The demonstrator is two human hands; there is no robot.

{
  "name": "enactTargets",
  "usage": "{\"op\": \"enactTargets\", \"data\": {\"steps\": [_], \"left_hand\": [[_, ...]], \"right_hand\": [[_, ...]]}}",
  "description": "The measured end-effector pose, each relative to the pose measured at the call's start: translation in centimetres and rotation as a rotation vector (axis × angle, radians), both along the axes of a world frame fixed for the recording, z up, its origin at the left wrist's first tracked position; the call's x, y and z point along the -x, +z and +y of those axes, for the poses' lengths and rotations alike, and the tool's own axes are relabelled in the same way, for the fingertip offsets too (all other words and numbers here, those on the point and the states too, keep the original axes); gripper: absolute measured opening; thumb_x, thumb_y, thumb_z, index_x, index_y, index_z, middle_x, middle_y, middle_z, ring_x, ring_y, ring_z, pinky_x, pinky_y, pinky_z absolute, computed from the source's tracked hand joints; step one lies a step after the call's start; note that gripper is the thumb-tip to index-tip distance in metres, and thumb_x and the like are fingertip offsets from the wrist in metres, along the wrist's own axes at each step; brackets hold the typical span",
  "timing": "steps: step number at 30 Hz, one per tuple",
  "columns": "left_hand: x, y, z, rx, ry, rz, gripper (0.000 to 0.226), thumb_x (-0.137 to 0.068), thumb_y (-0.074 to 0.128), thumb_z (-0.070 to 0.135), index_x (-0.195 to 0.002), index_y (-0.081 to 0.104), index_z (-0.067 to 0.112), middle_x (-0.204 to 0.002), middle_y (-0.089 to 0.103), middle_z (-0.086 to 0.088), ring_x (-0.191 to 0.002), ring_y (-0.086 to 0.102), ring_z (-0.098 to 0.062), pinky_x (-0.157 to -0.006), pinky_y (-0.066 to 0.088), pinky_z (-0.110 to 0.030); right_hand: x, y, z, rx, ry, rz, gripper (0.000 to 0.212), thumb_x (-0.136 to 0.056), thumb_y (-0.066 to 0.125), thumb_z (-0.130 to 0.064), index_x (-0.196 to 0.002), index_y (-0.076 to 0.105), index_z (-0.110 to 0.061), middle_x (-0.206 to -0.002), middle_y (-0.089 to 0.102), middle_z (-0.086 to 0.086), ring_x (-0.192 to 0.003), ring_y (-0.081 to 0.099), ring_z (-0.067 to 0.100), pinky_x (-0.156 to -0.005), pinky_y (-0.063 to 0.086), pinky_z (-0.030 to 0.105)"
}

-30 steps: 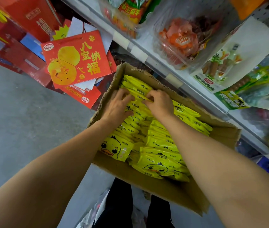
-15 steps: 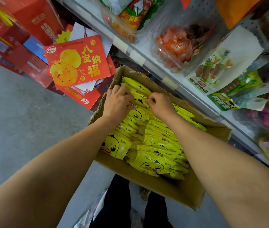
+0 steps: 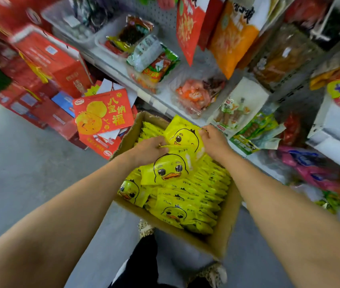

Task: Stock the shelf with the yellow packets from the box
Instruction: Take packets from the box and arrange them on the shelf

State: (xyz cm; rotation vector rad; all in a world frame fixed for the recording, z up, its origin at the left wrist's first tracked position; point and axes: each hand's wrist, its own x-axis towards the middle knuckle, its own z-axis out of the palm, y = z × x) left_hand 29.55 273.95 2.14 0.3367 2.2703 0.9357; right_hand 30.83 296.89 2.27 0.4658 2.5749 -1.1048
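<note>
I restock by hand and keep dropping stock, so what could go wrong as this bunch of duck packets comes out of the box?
1. The left hand and right hand pinch only the edges of the lifted yellow duck packets; a lower packet hangs tilted and might slip back or fall outside the cardboard box.
2. The white shelf above already holds clear snack tubs, so free space looks tight and the packets could knock them.

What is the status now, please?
Left hand and right hand both grip lifted yellow packets. More packets in box. Shelf not yet reached; nothing blocking.
</note>
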Motion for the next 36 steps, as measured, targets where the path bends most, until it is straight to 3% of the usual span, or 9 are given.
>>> {"op": "enactTargets", "data": {"steps": [3, 6, 9, 13, 16, 21, 26, 33, 36], "left_hand": [[-1.4, 3.8, 2.3, -0.139, 0.08, -0.164, 0.019, -0.091, 0.062, 0.039, -0.082, 0.054, 0.024, -0.08, 0.053, 0.004, -0.084, 0.047, -0.019, -0.068, 0.036, -0.029], [-3.5, 8.3, 5.4, -0.284, 0.114, -0.319, 0.039, -0.075, 0.073, 0.053, -0.1, 0.062, 0.026, -0.109, 0.063, 0.005, -0.114, 0.054, -0.018, -0.1, 0.04, -0.035], [-6.1, 12.8, 9.1, -0.372, 0.049, -0.45, 0.077, -0.062, 0.086, 0.051, -0.124, 0.056, 0.017, -0.128, 0.061, 0.008, -0.122, 0.054, -0.016, -0.106, 0.039, -0.036], [-9.8, 18.6, 15.2, -0.333, -0.123, -0.391, 0.1, -0.04, 0.093, 0.056, -0.126, 0.059, 0.018, -0.127, 0.065, -0.002, -0.116, 0.062, -0.023, -0.101, 0.047, -0.043], [-12.5, 22.9, 20.1, -0.182, -0.225, -0.127, 0.116, -0.035, 0.081, 0.079, -0.13, 0.059, 0.016, -0.132, 0.062, -0.006, -0.121, 0.058, -0.023, -0.104, 0.046, -0.042], [-16.5, 27.7, 27.2, -0.134, -0.29, -0.048, 0.074, -0.052, 0.087, 0.054, -0.114, 0.07, 0.016, -0.11, 0.072, -0.011, -0.105, 0.067, -0.033, -0.096, 0.051, -0.051], [-17.6, 31.7, 33.3, -0.074, -0.284, 0.158, 0.035, -0.069, 0.084, 0.036, -0.099, 0.075, 0.018, -0.093, 0.076, -0.002, -0.09, 0.072, -0.024, -0.087, 0.056, -0.043], [-15.8, 35.4, 40.6, -0.037, -0.39, 0.386, 0.024, -0.077, 0.079, 0.038, -0.095, 0.069, 0.027, -0.094, 0.073, 0.007, -0.086, 0.069, -0.011, -0.077, 0.053, -0.028], [-13.6, 35.8, 42.7, -0.031, -0.405, 0.425, 0.041, -0.071, 0.082, 0.043, -0.106, 0.068, 0.027, -0.108, 0.07, 0.005, -0.104, 0.064, -0.016, -0.086, 0.049, -0.029]], "right_hand": [[-1.5, 4.5, 3.3, 0.07, -0.044, 0.084, 0.036, -0.094, 0.061, -0.041, -0.104, 0.063, -0.007, -0.102, 0.067, 0.01, -0.094, 0.062, 0.023, -0.08, 0.047, 0.033], [-3.9, 9.2, 7.0, 0.175, -0.047, 0.123, 0.033, -0.081, 0.078, -0.041, -0.093, 0.063, -0.014, -0.086, 0.067, -0.003, -0.072, 0.06, 0.004, -0.057, 0.044, 0.013], [-6.8, 13.9, 11.0, 0.182, -0.037, 0.199, 0.049, -0.071, 0.085, -0.044, -0.104, 0.068, -0.01, -0.101, 0.073, 0.004, -0.083, 0.068, 0.012, -0.069, 0.053, 0.025], [-11.6, 21.0, 16.5, 0.189, -0.013, 0.374, 0.031, -0.073, 0.085, -0.038, -0.093, 0.072, -0.018, -0.084, 0.074, -0.004, -0.066, 0.064, 0.002, -0.064, 0.051, 0.026], [-15.2, 24.9, 20.8, 0.221, -0.036, 0.484, 0.036, -0.068, 0.087, -0.038, -0.093, 0.074, -0.017, -0.086, 0.076, 0.002, -0.076, 0.071, 0.015, -0.073, 0.057, 0.038], [-21.4, 30.2, 28.9, 0.241, -0.11, 0.605, 0.029, -0.07, 0.088, -0.02, -0.094, 0.071, -0.018, -0.09, 0.076, 0.002, -0.081, 0.073, 0.019, -0.079, 0.059, 0.046], [-25.5, 33.9, 36.3, 0.189, -0.221, 0.692, 0.04, -0.062, 0.09, -0.035, -0.096, 0.071, -0.025, -0.096, 0.076, -0.001, -0.087, 0.073, 0.019, -0.084, 0.059, 0.045], [-29.5, 37.0, 43.6, 0.13, -0.324, 0.767, 0.026, -0.068, 0.089, -0.024, -0.087, 0.071, -0.026, -0.087, 0.076, -0.003, -0.082, 0.073, 0.018, -0.081, 0.059, 0.04], [-29.7, 37.4, 45.5, 0.108, -0.349, 0.788, 0.022, -0.069, 0.088, -0.021, -0.08, 0.07, -0.024, -0.082, 0.075, -0.002, -0.075, 0.071, 0.018, -0.076, 0.059, 0.04]]}}
